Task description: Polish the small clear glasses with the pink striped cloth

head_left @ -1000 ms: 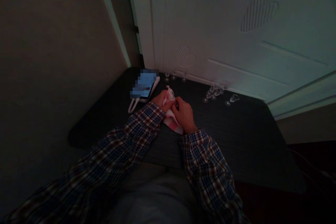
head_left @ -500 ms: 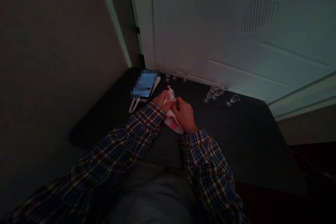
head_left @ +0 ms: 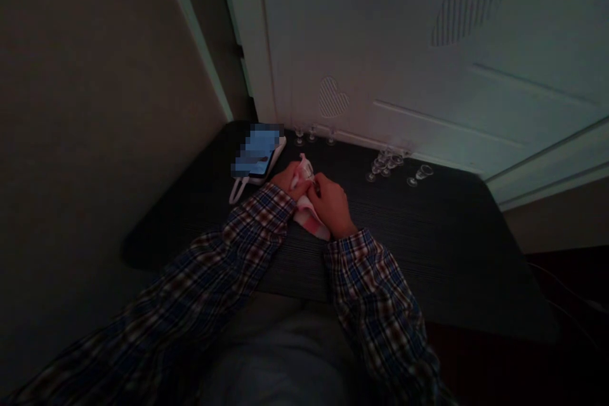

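Observation:
Both my hands meet over a dark table (head_left: 428, 254) in dim light. My left hand (head_left: 288, 181) is closed around a pink and white cloth (head_left: 309, 219) that is bunched between the two hands. My right hand (head_left: 332, 204) is closed too, its fingertips pinching something small and clear at the top of the cloth (head_left: 308, 171); I cannot make out what it is. The cloth's lower end hangs under my right wrist. Both sleeves are plaid.
A lit phone (head_left: 257, 152) lies on a white device with a strap, left of my hands. Several tiny clear stemmed glasses (head_left: 386, 165) stand at the back right, three more (head_left: 311, 135) by the white door (head_left: 404, 63). A wall is on the left.
The view has shifted slightly, so everything sits a little higher and further left in the picture. My hands keep the same hold on the cloth.

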`<state>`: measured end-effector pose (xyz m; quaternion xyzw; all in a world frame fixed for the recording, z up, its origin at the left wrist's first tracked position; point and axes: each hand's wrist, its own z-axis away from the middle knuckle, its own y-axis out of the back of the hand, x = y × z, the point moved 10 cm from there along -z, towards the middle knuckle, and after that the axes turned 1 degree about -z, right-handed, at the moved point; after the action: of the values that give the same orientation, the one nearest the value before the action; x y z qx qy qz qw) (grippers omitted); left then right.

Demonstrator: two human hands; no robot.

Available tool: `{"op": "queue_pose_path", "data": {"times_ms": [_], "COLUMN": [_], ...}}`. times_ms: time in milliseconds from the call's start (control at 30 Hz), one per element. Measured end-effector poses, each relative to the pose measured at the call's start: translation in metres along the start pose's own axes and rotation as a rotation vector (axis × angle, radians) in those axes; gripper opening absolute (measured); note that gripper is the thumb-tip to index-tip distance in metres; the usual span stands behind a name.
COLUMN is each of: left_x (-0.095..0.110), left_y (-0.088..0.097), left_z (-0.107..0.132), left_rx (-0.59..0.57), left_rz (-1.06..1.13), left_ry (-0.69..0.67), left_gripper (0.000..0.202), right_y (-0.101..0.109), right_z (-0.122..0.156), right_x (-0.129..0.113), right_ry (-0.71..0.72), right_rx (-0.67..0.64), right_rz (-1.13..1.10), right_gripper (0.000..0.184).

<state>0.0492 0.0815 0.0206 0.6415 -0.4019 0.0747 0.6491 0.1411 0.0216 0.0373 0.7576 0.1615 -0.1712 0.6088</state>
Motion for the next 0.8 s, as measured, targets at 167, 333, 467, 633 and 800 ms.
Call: {"op": "queue_pose_path", "data": {"times_ms": [167,333,467,633,800], "left_x": [-0.0019,0.0019,0.0023,0.0002,-0.0007], "left_y": [-0.0018,0.0026,0.0036,0.0027,0.0000], "left_z": [-0.0024,-0.0014,0.0007,-0.0003,-0.0016], "left_rx": [-0.010,0.053,0.040,0.035,0.017], "left_rz": [-0.022,-0.025,-0.053,-0.057,-0.037], "left_ry": [0.013,-0.020,0.015,0.024,0.005], "left_gripper": [0.051,0.048,0.048,0.050,0.051], "right_y": [-0.0011,-0.0007,-0.0007,0.0000,0.0016], "right_z": [0.0013,0.0016,0.0014,0.0013,0.0017], "right_x": [-0.0003,-0.0018,-0.0019,-0.0017,-0.0028], "right_ry": [-0.026,-0.035,-0.030,-0.025,-0.001], "right_rx": [-0.052,-0.093,-0.105,-0.097,-0.077], "right_rz": [0.022,0.033,0.024,0.028,0.029], "right_gripper": [0.022,0.023,0.023,0.024,0.023]}}
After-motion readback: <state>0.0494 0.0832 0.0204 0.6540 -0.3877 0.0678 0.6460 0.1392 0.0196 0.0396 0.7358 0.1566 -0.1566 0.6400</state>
